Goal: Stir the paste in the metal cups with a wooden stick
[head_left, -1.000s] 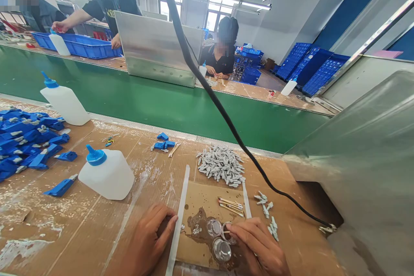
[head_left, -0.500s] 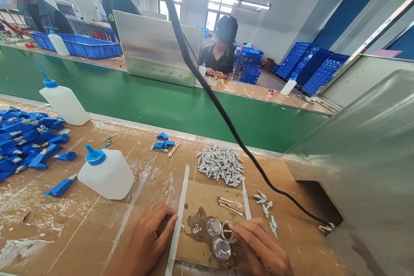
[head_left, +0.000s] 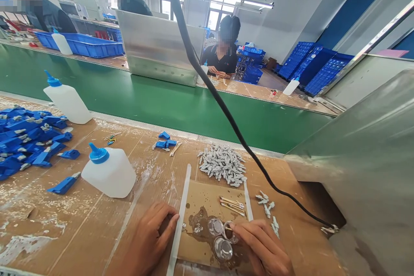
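My right hand (head_left: 263, 248) pinches a thin wooden stick (head_left: 228, 228) whose tip reaches into one of three small clear caps (head_left: 221, 238) on a stained cardboard sheet (head_left: 207, 207). My left hand (head_left: 152, 237) rests on the bench with its fingers curled against a white strip (head_left: 181, 215) at the sheet's left edge; what it holds, if anything, is hidden. More sticks (head_left: 231, 205) lie on the sheet. Behind it sits a heap of small grey parts (head_left: 222, 165).
A white glue bottle with a blue cap (head_left: 108, 173) lies to the left, another (head_left: 66, 100) stands by the green conveyor (head_left: 161, 103). Blue plastic parts (head_left: 22, 140) are piled far left. A black cable (head_left: 226, 116) crosses the view. A metal housing (head_left: 365, 159) fills the right. Other people work across the belt.
My hands have hardly moved; the view shifted slightly. A person at the far bench has drawn the arm back and moved right.
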`<state>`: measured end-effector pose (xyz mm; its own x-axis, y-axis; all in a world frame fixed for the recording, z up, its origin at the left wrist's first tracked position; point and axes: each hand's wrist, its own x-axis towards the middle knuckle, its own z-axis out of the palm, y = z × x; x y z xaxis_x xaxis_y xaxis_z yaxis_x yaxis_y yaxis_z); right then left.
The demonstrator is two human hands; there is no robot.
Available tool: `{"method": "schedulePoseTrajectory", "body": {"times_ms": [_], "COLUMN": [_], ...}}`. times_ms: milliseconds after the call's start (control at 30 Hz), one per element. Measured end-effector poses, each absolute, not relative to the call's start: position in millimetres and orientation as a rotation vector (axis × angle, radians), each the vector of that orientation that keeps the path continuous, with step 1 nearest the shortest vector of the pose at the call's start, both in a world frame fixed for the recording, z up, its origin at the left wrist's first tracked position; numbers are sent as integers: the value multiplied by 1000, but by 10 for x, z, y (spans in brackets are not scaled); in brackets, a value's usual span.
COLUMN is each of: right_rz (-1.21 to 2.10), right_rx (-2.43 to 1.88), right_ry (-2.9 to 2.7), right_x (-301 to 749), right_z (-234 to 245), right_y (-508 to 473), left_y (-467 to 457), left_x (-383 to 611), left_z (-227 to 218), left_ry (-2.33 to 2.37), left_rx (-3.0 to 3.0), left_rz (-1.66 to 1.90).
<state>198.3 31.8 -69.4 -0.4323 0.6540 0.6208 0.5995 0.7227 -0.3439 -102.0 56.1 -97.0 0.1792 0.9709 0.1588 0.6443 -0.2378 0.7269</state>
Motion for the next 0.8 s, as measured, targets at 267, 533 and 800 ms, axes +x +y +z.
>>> {"method": "schedulePoseTrajectory", "body": {"times_ms": [267, 533, 800], "right_rz": [140, 106, 91], "right_rx": [-1010, -1016, -1029], "right_ry": [-2167, -2185, -2172], "right_x": [2031, 2049, 2060], "right_z": [-743, -756, -772], "right_y": [281, 269, 256], "left_y": [555, 539, 541], "left_x": [-1017, -1025, -1018], "left_z": [-956, -947, -934], "left_ry": [1512, 1524, 1522], "left_rx": [1945, 1933, 1938], "left_rz": [850, 834, 823]}}
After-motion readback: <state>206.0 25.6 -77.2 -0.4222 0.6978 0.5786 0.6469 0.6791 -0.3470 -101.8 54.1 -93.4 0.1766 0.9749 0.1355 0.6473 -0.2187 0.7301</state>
